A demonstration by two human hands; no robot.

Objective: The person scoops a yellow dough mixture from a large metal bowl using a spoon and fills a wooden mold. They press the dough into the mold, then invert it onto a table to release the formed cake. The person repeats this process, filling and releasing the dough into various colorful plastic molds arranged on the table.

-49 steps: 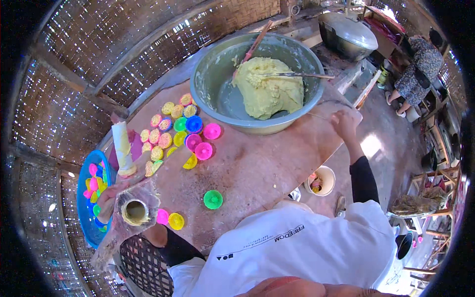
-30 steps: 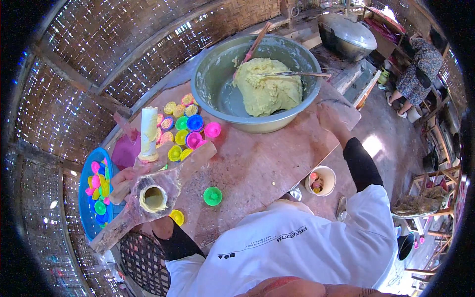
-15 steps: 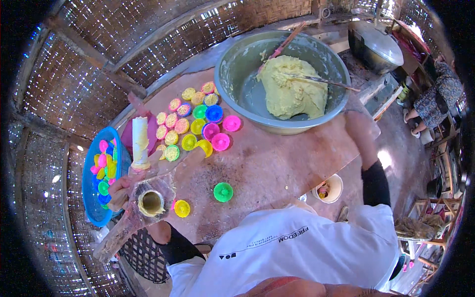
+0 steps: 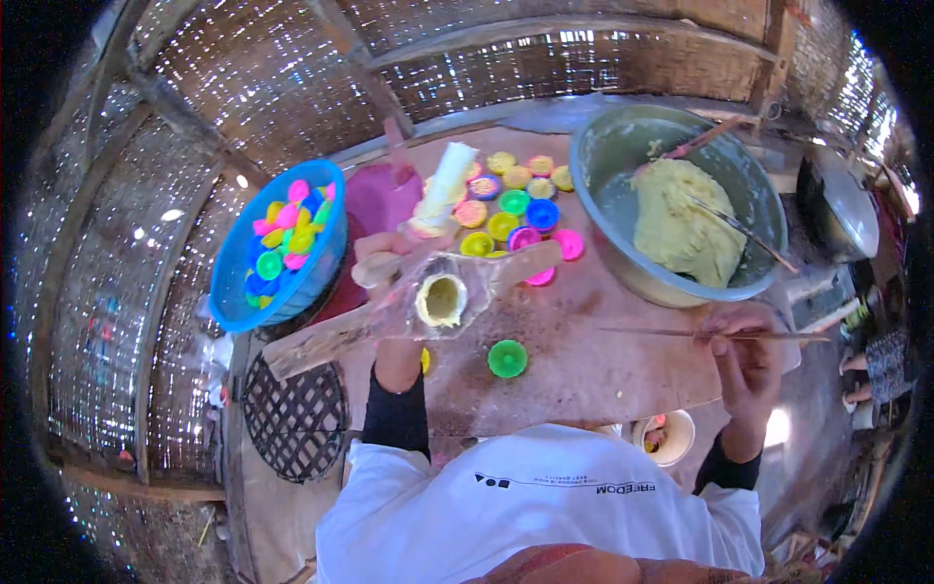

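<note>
My left hand (image 4: 384,261) is closed around the wooden press, a long board (image 4: 326,341) with an open tube (image 4: 441,300) at its middle, wrapped in clear plastic. Pale dough lines the tube's rim. Just beyond my fingers a white cylinder (image 4: 448,185) rises, smeared with dough; how it joins the press is hidden. My right hand (image 4: 749,360) pinches a thin stick (image 4: 662,333) above the table's right side. A green cup mould (image 4: 507,358) sits on the table near the press, and a yellow mould (image 4: 425,360) shows partly behind my left wrist.
A large basin (image 4: 603,263) at the right holds pale dough (image 4: 691,224) and two sticks. Several filled and unfilled colourful moulds (image 4: 514,201) stand mid-table. The blue basin (image 4: 229,311) at the left holds more moulds. A white bucket (image 4: 681,443) stands below the table edge.
The view has turned, shifting the scene rightward. My right hand has come from beside the dough basin's rim toward me, and the thin stick now shows in it. The left still grips the press.
</note>
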